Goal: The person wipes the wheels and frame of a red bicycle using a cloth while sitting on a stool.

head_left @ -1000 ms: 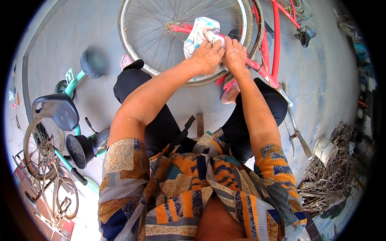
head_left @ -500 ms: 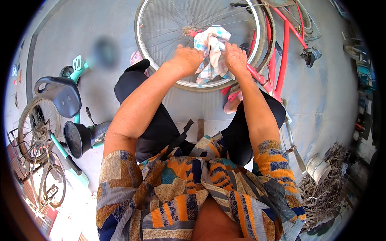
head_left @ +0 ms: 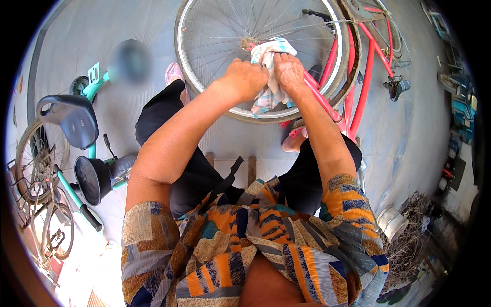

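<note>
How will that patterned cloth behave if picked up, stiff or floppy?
Likely floppy: the cloth is crumpled into soft folds between the left hand and right hand. Probably light, as it looks like thin fabric. It might catch on spokes or the hub if dragged, since it lies right against the wheel and pink bar.

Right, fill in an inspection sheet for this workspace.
Surface: grey tiled floor.
Job's things: patterned cloth bunched at a tube of the pink-red bicycle frame, over the spoked wheel.
Clutter: dark seat by a teal frame, left; whitish container and dry twigs, right.
Hands: left hand and right hand both curled on the cloth.
Cables: no power cable seen; thin bicycle lines unclear.
Surroundings: another bicycle, far left; right-edge things too blurred to name.
</note>
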The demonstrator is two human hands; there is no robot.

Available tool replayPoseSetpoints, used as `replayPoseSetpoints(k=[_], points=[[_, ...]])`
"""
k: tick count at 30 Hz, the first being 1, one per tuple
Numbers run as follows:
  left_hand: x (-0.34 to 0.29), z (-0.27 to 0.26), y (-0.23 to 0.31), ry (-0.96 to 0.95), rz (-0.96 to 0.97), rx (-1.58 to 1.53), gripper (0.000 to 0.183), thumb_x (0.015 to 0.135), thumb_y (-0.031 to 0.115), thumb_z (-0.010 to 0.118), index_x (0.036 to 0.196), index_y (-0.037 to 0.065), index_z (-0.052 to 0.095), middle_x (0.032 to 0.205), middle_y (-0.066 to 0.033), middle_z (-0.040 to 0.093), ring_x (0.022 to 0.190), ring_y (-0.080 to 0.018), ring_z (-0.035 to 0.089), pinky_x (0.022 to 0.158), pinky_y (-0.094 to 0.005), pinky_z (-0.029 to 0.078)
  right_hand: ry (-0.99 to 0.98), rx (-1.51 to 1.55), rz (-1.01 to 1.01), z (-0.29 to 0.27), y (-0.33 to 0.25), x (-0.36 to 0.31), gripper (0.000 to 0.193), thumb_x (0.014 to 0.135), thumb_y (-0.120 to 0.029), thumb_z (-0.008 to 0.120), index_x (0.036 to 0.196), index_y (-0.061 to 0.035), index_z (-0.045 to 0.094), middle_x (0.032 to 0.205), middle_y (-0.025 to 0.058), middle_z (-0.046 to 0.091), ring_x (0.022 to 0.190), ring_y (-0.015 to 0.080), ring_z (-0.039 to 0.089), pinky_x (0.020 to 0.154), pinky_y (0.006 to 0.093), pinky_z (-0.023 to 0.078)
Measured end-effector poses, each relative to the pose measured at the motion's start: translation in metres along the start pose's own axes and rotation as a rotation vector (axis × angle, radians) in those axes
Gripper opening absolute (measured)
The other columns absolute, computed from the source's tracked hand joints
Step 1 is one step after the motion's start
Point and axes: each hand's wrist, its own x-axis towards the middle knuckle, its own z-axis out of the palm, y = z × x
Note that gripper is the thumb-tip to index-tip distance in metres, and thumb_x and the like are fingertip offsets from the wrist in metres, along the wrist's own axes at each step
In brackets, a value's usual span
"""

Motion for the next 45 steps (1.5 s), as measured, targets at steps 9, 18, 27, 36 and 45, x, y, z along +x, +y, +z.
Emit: replayPoseSetpoints(k=[9,18,27,36,45], points=[[0.002,-0.009,-0.003,-0.014,-0.01,-0.053,0.031,0.081,0.016,0.062,0.109,0.005,0.054,0.097,-0.0135,0.064,0.095,-0.0307,0.062,0.081,-0.0459,0.046,0.012,0.066,-0.034,-0.013,0.012,0.001,0.008,0.076,-0.012,0.056,0.082,-0.0076,0.059,0.077,0.0106,0.064,0.075,0.0284,0.064,0.066,0.0402,0.051],[0.008,0.009,-0.009,0.374,-0.16,0.035,0.063,0.076,0.017,0.068,0.131,0.006,0.04,0.131,-0.0185,0.049,0.105,-0.0326,0.059,0.092,-0.0465,0.042,0.096,0.472,0.134,-0.088,-0.005,-0.016,0.021,0.082,-0.006,0.058,0.101,-0.0086,0.066,0.095,0.0141,0.066,0.089,0.0334,0.063,0.073,0.042,0.051],[0.022,0.025,-0.014,0.116,-0.262,-0.966,0.033,0.067,0.004,0.069,0.099,-0.001,0.064,0.084,-0.0081,0.068,0.079,-0.0192,0.063,0.074,-0.0305,0.048,0.177,0.577,0.095,-0.164,-0.016,-0.037,0.025,0.082,0.002,0.055,0.104,-0.0055,0.064,0.085,0.013,0.062,0.078,0.0325,0.062,0.068,0.0371,0.049],[0.028,-0.039,-0.014,0.415,-0.23,-1.626,0.06,0.07,-0.015,0.055,0.128,-0.002,0.049,0.109,-0.0128,0.062,0.09,-0.0193,0.064,0.083,-0.0293,0.054,0.295,0.305,0.253,-0.184,0.049,-0.043,0.03,0.076,-0.001,0.053,0.101,-0.0106,0.067,0.085,0.0123,0.061,0.083,0.0327,0.063,0.068,0.0437,0.049],[0.164,-0.042,-0.017,0.98,-0.433,-0.16,0.066,0.071,0.023,0.075,0.123,-0.005,0.046,0.123,-0.0206,0.048,0.119,-0.0384,0.041,0.101,-0.0458,0.034,0.59,0.31,0.466,-0.189,0.084,-0.043,0.026,0.077,-0.007,0.061,0.103,-0.0059,0.066,0.09,0.0161,0.062,0.089,0.0339,0.06,0.077,0.0444,0.048]])
